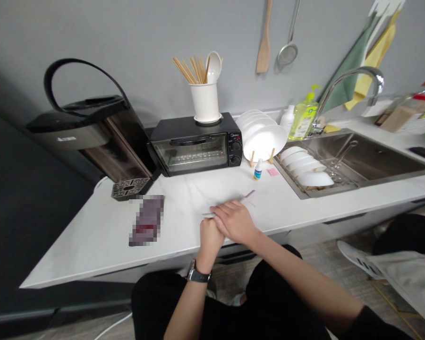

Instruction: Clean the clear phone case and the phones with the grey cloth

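Note:
My left hand [211, 238], with a dark watch [198, 274] on its wrist, is closed at the counter's front part. Over it lies my right hand [235, 219], its fingers bent together and touching the left. A thin pale strip [208, 215] pokes out on the left side of the hands. Beyond my right hand a thin light-purple piece [248, 195] shows on the counter. Whether these belong to one thing, and what my fingers grip, is hidden. Farther back stand a small white bottle with a blue and yellow label [258, 170] and a pink sticky note [273, 172].
A pixelated dark object [148, 221] lies left on the white counter [102, 241]. Behind are a black drink machine [109, 137], a toaster oven [194, 150] bearing a utensil holder [205, 101], and racked plates [264, 139]. The sink [382, 151] is right; another person's shoe [357, 259] shows below.

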Available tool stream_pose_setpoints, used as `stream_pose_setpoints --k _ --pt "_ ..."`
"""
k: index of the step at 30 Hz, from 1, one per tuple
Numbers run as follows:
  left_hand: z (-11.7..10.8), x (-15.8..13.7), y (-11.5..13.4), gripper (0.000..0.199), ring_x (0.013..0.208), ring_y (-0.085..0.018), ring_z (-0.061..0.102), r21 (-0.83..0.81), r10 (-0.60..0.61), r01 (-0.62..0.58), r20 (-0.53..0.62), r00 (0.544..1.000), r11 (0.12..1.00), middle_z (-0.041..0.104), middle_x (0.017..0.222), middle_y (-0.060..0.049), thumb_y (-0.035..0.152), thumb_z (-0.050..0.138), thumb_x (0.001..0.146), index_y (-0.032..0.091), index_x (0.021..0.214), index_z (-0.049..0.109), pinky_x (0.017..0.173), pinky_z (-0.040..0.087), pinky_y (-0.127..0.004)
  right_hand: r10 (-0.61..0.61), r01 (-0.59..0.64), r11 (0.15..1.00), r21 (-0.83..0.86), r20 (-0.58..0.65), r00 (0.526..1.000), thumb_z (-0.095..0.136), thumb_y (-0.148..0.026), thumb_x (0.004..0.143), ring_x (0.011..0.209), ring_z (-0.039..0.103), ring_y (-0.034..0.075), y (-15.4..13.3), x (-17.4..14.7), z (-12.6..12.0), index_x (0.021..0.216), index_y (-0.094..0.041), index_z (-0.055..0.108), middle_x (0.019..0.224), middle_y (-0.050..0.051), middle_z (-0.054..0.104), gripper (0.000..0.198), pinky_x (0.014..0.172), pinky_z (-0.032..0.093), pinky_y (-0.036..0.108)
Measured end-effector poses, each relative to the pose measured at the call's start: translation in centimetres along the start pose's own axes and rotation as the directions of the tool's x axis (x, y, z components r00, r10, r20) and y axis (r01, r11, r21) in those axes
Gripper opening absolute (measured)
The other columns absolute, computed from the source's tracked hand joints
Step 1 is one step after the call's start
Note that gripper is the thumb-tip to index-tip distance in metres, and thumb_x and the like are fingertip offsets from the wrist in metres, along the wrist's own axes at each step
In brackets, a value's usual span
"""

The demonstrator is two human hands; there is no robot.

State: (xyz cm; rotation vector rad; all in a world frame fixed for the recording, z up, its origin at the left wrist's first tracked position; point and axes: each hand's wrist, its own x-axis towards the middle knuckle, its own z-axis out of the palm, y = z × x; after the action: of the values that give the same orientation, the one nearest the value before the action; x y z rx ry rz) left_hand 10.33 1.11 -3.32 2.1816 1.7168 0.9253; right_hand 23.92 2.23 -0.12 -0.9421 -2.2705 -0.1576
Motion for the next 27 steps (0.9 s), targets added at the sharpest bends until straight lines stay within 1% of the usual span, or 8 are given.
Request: stream_pose_setpoints --k 3,6,10,13,16,21,24,27 --pt "-0.1 -0.2 0.5 0.021 0.060 -0.014 0.064 -0.078 0.037 -0.037 -0.007 0.999 0.996 0.078 0.075 -0.006 0.019 0.061 0.096 0.018 0.092 0.082 0.061 0.041 -0.022 0.102 -0.104 0.989 -0.107 -0.019 0.995 0.044 -0.024 0.105 0.076 0.060 0.023 4.6 -0.4 -1.2 0.080 -0.018 0.070 0.076 0.007 0.072 0.037 0.076 0.039 0.039" --pt "-0.2 -0.2 0.9 0.022 0.063 -0.012 0.065 -0.165 0.036 -0.041 -0.036 0.999 0.985 0.080 0.080 -0.004 0.032 0.064 0.100 0.022 0.108 0.082 0.062 0.040 -0.021 0.230 -0.240 0.957 -0.164 -0.078 0.970 0.040 -0.020 0.106 0.074 0.059 0.023 7.2 -0.5 -2.1 0.074 -0.019 0.067 0.074 0.008 0.071 0.041 0.079 0.040 0.040" --pt "0.0 0.1 0.6 0.022 0.059 -0.014 0.063 -0.093 0.008 -0.008 -0.003 1.000 0.996 0.077 0.072 -0.006 0.014 0.061 0.094 0.017 0.085 0.081 0.059 0.039 -0.024 0.162 -0.165 0.986 -0.033 -0.093 0.982 0.043 -0.018 0.104 0.090 0.063 0.024 2.7 -0.4 -0.7 0.094 -0.017 0.072 0.089 0.007 0.076 0.031 0.101 0.040 0.043" --pt "0.1 0.1 0.0 0.030 0.053 -0.017 0.058 -0.028 -0.012 0.012 0.018 1.000 1.000 0.070 0.058 -0.008 0.005 0.058 0.085 0.015 0.060 0.072 0.056 0.036 -0.027 0.035 -0.031 0.995 0.090 -0.041 0.999 0.046 -0.022 0.104 0.099 0.063 0.025 -0.8 -0.3 0.6 0.119 -0.017 0.070 0.108 0.009 0.077 0.029 0.099 0.042 0.043" --pt "0.0 0.0 0.0 0.028 0.055 -0.016 0.061 -0.030 -0.007 0.007 0.019 1.000 1.000 0.074 0.064 -0.008 0.008 0.059 0.089 0.015 0.067 0.075 0.057 0.038 -0.026 0.016 -0.015 0.999 0.048 -0.015 1.000 0.045 -0.024 0.105 0.093 0.063 0.025 0.9 -0.4 0.3 0.115 -0.017 0.072 0.101 0.009 0.077 0.029 0.088 0.043 0.041" --pt "-0.3 -0.3 1.0 0.023 0.065 -0.014 0.067 -0.170 0.012 -0.015 -0.017 1.000 0.985 0.080 0.081 -0.005 0.035 0.064 0.100 0.022 0.106 0.082 0.063 0.042 -0.022 0.280 -0.286 0.953 -0.096 -0.071 0.957 0.038 -0.020 0.106 0.077 0.059 0.024 7.6 -0.8 -2.0 0.081 -0.018 0.069 0.079 0.009 0.071 0.040 0.077 0.042 0.039" --pt "-0.2 -0.1 1.0 0.022 0.064 -0.014 0.066 -0.148 0.007 -0.010 -0.018 1.000 0.989 0.080 0.079 -0.005 0.032 0.063 0.100 0.021 0.104 0.082 0.063 0.042 -0.022 0.311 -0.320 0.945 -0.069 -0.115 0.943 0.038 -0.018 0.106 0.089 0.061 0.025 5.8 -0.6 -1.6 0.091 -0.018 0.071 0.091 0.010 0.075 0.037 0.091 0.043 0.041" --pt "0.0 0.1 0.4 0.023 0.056 -0.015 0.060 -0.061 0.002 -0.001 0.009 1.000 0.998 0.074 0.066 -0.006 0.014 0.061 0.091 0.016 0.076 0.078 0.058 0.039 -0.025 0.186 -0.180 0.982 0.064 -0.096 0.978 0.043 -0.018 0.105 0.102 0.062 0.025 0.8 -0.3 0.0 0.107 -0.019 0.073 0.101 0.006 0.077 0.029 0.111 0.036 0.046"
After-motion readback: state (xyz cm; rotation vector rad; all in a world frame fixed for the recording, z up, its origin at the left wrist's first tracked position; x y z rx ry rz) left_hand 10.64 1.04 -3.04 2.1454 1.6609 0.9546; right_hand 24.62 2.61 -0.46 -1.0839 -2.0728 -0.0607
